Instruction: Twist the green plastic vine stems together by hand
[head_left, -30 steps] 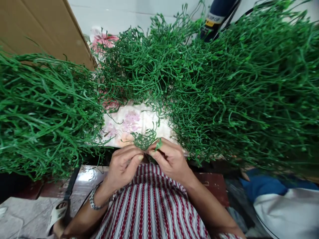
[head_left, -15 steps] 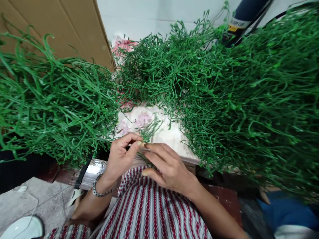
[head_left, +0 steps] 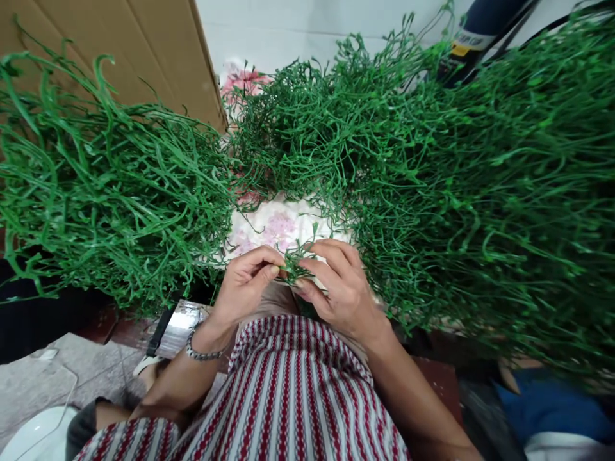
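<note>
A small bunch of thin green plastic-looking stems [head_left: 294,264] is between my hands, over the front edge of the table. My left hand [head_left: 245,282], with a braided bracelet at the wrist, pinches one end between thumb and forefinger. On the other side, my right hand [head_left: 343,285] has its thumb and curled fingers at the branching tips. Its fingers partly cover the bunch. Behind the hands lies a pale cloth with pink flowers [head_left: 278,227].
Big heaps of similar green stems lie at the left [head_left: 120,192], the back [head_left: 327,128] and the right [head_left: 504,205]. A cardboard box [head_left: 158,57] stands at the back left. A dark blue cylinder [head_left: 490,16] leans at the back right. Someone's blue clothing [head_left: 552,403] shows lower right.
My right hand has moved up from the lower stems to the branching tips. The bunch, which pointed away and to the right, now lies shorter between both hands. The view has shifted slightly.
</note>
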Motion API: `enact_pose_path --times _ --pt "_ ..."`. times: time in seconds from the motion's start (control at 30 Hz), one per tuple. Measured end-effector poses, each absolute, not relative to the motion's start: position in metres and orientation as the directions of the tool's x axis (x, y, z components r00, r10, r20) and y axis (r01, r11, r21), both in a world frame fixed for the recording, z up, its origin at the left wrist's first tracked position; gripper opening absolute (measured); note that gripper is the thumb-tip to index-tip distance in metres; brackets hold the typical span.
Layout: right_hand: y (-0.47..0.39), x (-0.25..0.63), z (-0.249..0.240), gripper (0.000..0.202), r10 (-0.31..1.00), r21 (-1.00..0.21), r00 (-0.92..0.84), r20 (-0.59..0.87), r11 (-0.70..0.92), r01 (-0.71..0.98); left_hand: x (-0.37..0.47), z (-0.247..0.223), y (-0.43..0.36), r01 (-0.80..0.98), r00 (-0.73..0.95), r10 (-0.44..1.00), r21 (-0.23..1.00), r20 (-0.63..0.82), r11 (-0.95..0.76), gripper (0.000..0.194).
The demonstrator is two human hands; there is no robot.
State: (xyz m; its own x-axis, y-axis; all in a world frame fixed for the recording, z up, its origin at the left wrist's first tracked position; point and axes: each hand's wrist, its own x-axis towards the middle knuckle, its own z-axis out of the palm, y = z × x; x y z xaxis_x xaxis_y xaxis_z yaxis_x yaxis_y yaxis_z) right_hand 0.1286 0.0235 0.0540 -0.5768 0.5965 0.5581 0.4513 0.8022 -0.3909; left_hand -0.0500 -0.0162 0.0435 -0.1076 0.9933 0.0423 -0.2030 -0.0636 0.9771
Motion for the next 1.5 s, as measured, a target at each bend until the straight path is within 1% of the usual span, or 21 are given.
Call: enact_pose_path --times 0.1,0.27,0.33,0.37,0.43,0.5,0.53,0.6,0.67,0.73,0.8,0.87,0.9,1.0,1.1,1.17,1.23,1.3,1.37,1.43,1.5 --pt "0.022 0.128 0.048 0.006 0.592 -0.385 -0.544 0.595 0.804 0.454 -0.045 0.041 -0.017 -0.223 -0.116 0.993 0.974 -0.004 -0.022 0.006" --pt "0.020 0.121 0.038 0.009 0.547 -0.313 -0.463 0.697 0.814 0.490 -0.037 0.037 -0.019 -0.227 -0.085 0.995 0.973 -0.057 0.037 0.010" --pt "0.017 0.118 0.039 0.009 0.542 -0.287 -0.485 0.687 0.815 0.503 -0.036 0.034 -0.018 -0.219 -0.111 0.993 0.976 -0.043 0.017 0.013" --pt "0.015 0.118 0.041 0.009 0.559 -0.292 -0.510 0.654 0.808 0.511 -0.037 0.033 -0.017 -0.196 -0.130 0.991 0.981 -0.031 0.005 0.014" --pt "0.008 0.120 0.049 0.011 0.611 -0.322 -0.570 0.548 0.784 0.531 -0.040 0.031 -0.015 -0.085 -0.178 0.984 0.996 0.009 -0.024 0.012" --pt "-0.001 0.124 0.061 0.016 0.626 -0.365 -0.622 0.470 0.780 0.509 -0.043 0.033 -0.013 0.114 -0.208 0.975 0.992 0.072 -0.049 0.010" --pt "-0.005 0.127 0.068 0.019 0.613 -0.396 -0.639 0.465 0.789 0.470 -0.045 0.034 -0.012 0.224 -0.203 0.973 0.973 0.110 -0.063 0.010" --pt "-0.009 0.131 0.081 0.021 0.573 -0.478 -0.630 0.524 0.810 0.340 -0.045 0.039 -0.010 0.403 -0.118 0.979 0.909 0.165 -0.104 0.013" --pt "-0.003 0.133 0.088 0.024 0.574 -0.526 -0.575 0.583 0.806 0.272 -0.044 0.044 -0.010 0.486 0.022 0.985 0.859 0.173 -0.161 0.014" --pt "0.009 0.132 0.087 0.023 0.611 -0.506 -0.556 0.563 0.787 0.353 -0.043 0.049 -0.011 0.497 0.112 0.979 0.844 0.170 -0.203 0.014" --pt "0.022 0.131 0.080 0.021 0.637 -0.512 -0.639 0.432 0.756 0.408 -0.042 0.051 -0.013 0.474 0.128 0.975 0.853 0.180 -0.219 0.013" --pt "0.030 0.130 0.070 0.017 0.638 -0.594 -0.699 0.321 0.711 0.376 -0.043 0.051 -0.014 0.427 0.114 0.976 0.878 0.185 -0.217 0.011" --pt "0.032 0.130 0.066 0.015 0.647 -0.644 -0.702 0.297 0.679 0.353 -0.044 0.050 -0.014 0.393 0.108 0.978 0.896 0.177 -0.206 0.009" --pt "0.030 0.129 0.058 0.013 0.714 -0.754 -0.641 0.283 0.579 0.311 -0.046 0.048 -0.014 0.272 0.100 0.986 0.950 0.132 -0.154 0.008" --pt "0.027 0.130 0.055 0.013 0.739 -0.828 -0.610 0.287 0.511 0.229 -0.049 0.049 -0.012 0.202 0.145 0.978 0.963 0.151 -0.179 0.010" --pt "0.028 0.131 0.054 0.013 0.749 -0.858 -0.600 0.282 0.476 0.192 -0.051 0.051 -0.011 0.233 0.219 0.966 0.954 0.139 -0.190 0.010" --pt "0.029 0.131 0.054 0.013 0.764 -0.872 -0.602 0.235 0.439 0.217 -0.053 0.054 -0.009 0.337 0.287 0.956 0.927 0.063 -0.162 0.008" --pt "0.029 0.132 0.054 0.012 0.775 -0.866 -0.603 0.189 0.422 0.270 -0.055 0.057 -0.008 0.474 0.309 0.951 0.869 -0.011 -0.144 0.007" --pt "0.030 0.132 0.054 0.011 0.773 -0.850 -0.604 0.192 0.439 0.292 -0.055 0.060 -0.008 0.573 0.304 0.952 0.803 -0.024 -0.163 0.007" --pt "0.030 0.132 0.055 0.010 0.769 -0.852 -0.604 0.210 0.447 0.273 -0.054 0.060 -0.008 0.609 0.295 0.955 0.773 -0.010 -0.180 0.007" --pt "0.031 0.132 0.054 0.011 0.774 -0.885 -0.606 0.186 0.399 0.238 -0.053 0.060 -0.008 0.592 0.289 0.957 0.785 0.003 -0.181 0.007"
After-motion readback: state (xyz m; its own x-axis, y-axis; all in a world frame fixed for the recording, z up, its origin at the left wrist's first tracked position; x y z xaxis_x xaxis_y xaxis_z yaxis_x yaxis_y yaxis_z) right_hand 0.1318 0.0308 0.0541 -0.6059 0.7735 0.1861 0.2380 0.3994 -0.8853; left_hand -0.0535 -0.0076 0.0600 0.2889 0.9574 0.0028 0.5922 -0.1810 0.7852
